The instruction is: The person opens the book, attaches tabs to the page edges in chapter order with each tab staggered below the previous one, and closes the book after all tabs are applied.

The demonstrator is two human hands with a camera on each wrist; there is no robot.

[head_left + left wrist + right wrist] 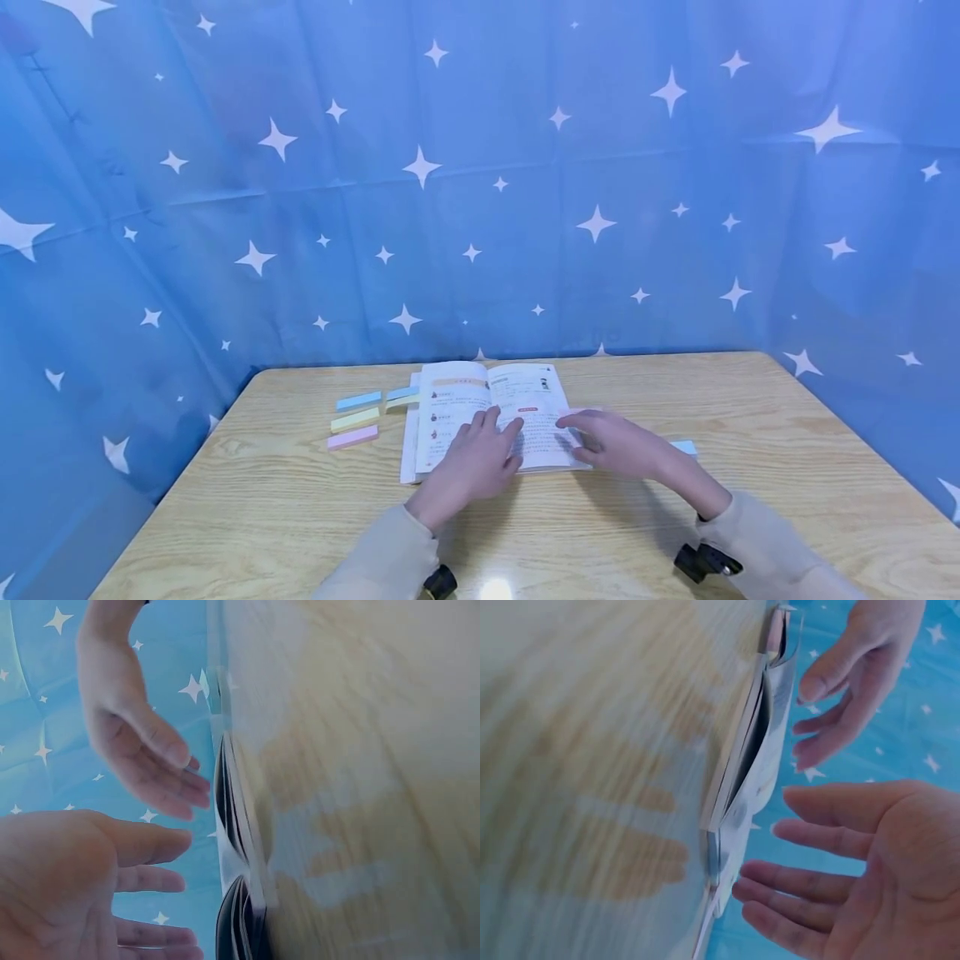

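Note:
An open book with printed pages lies on the wooden table. Over its lower middle is my left hand, fingers spread and slightly bent, holding nothing. My right hand hovers by the right page's outer edge, its fingertips pointing at the page with nothing between them. In the left wrist view, the left hand has its fingers extended toward the book's edge. The right wrist view has the right hand with loosely straight fingers close beside the book's pages, which lift in a curve.
Left of the book lie a blue strip, a yellow strip and a pink strip. Another blue strip reaches the book's left edge. Part of a blue strip shows behind my right wrist. A starry blue curtain hangs behind the table.

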